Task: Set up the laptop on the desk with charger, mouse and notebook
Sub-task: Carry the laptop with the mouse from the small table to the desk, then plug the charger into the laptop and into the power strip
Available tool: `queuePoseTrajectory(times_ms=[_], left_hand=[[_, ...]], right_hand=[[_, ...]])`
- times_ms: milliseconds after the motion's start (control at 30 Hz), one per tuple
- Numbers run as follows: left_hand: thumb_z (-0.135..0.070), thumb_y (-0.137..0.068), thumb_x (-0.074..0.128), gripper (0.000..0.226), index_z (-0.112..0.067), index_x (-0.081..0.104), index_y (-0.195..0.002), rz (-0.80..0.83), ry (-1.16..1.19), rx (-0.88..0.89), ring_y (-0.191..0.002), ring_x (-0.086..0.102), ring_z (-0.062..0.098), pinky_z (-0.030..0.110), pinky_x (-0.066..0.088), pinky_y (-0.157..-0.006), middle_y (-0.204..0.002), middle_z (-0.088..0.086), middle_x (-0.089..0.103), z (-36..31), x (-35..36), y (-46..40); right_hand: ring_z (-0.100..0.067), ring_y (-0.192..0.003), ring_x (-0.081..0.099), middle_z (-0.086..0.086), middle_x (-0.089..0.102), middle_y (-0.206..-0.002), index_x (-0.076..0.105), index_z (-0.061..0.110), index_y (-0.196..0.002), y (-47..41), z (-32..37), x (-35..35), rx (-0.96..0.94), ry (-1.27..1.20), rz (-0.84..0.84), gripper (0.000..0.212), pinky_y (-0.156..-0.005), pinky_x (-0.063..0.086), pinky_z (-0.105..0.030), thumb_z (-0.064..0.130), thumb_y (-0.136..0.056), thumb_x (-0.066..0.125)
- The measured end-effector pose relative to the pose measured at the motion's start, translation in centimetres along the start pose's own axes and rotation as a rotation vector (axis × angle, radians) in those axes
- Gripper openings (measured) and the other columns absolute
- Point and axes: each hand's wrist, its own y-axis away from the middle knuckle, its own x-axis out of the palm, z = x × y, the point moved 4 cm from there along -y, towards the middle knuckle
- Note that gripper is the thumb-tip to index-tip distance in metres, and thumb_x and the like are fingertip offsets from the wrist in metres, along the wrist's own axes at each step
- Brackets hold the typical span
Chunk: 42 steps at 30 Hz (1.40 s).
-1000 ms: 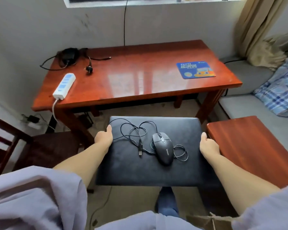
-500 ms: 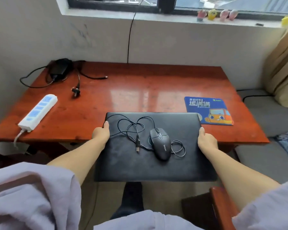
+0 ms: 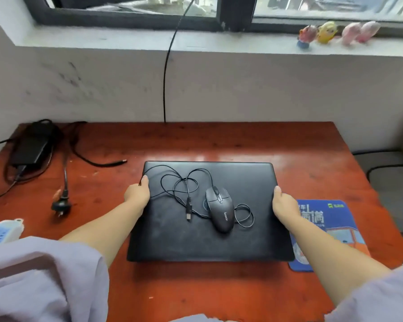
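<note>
At frame centre, the left hand (image 3: 137, 195) and right hand (image 3: 284, 204) each clasp a side edge of the closed black laptop (image 3: 209, 238), with a wired mouse (image 3: 219, 208) on its lid.

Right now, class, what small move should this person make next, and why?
Probably release the closed laptop and lift the mouse off the lid: both hands grip its sides over the desk, its right edge overlaps the mouse pad, and it cannot open until cleared.

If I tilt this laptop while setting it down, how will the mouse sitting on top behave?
The mouse lies loose on the closed laptop's smooth lid, so it would probably slide. Its thin cable lies in slack loops, so it looks floppy and unlikely to hold the mouse back. Both hands grip only the laptop's edges.
</note>
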Motion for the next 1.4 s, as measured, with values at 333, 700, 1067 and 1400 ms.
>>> queuePoseTrajectory(times_ms=[333, 700, 1067, 1400], left_hand=[[-0.043, -0.099, 0.028, 0.064, 0.011, 0.055, -0.119, -0.057, -0.149, -0.040, -0.120, 0.049, 0.044, 0.042, 0.038, -0.101, -0.128, 0.030, 0.055, -4.0, 1.6, -5.1], [-0.041, -0.099, 0.025, 0.059, 0.006, 0.053, -0.120, -0.067, -0.314, 0.016, -0.120, 0.050, 0.042, 0.043, 0.040, -0.100, -0.129, 0.027, 0.055, -5.5, 1.0, -6.6], [-0.027, -0.099, 0.033, 0.042, 0.003, 0.049, -0.124, -0.114, -0.325, 0.011, -0.122, 0.044, 0.042, 0.046, 0.038, -0.100, -0.131, 0.027, 0.049, -5.6, 1.2, -6.0], [-0.008, -0.090, 0.039, 0.039, 0.003, 0.046, -0.127, -0.064, -0.393, -0.014, -0.127, 0.034, 0.037, 0.046, 0.035, -0.103, -0.139, 0.020, 0.035, -6.0, 0.9, -3.2]], right_hand=[[-0.042, -0.115, 0.052, -0.032, 0.057, -0.121, 0.057, -0.009, -0.111, -7.7, 5.2, 0.0, -0.053, 0.188, 0.061, 0.067, -0.096, 0.039, -0.042, 0.041, -0.099, 0.014], [-0.039, -0.109, 0.056, -0.026, 0.062, -0.116, 0.060, 0.000, -0.107, -8.7, 7.0, -0.6, -0.210, 0.324, 0.022, 0.062, -0.086, 0.042, -0.041, 0.040, -0.099, 0.013], [-0.042, -0.103, 0.057, -0.029, 0.063, -0.109, 0.060, 0.001, -0.102, -8.9, 7.3, -0.6, -0.312, 0.400, 0.010, 0.055, -0.080, 0.043, -0.040, 0.036, -0.100, 0.017], [-0.038, -0.109, 0.056, -0.025, 0.058, -0.121, 0.052, 0.000, -0.114, -7.3, 8.5, -1.6, -0.252, 0.497, 0.046, 0.044, -0.085, 0.044, -0.041, 0.028, -0.099, 0.023]])
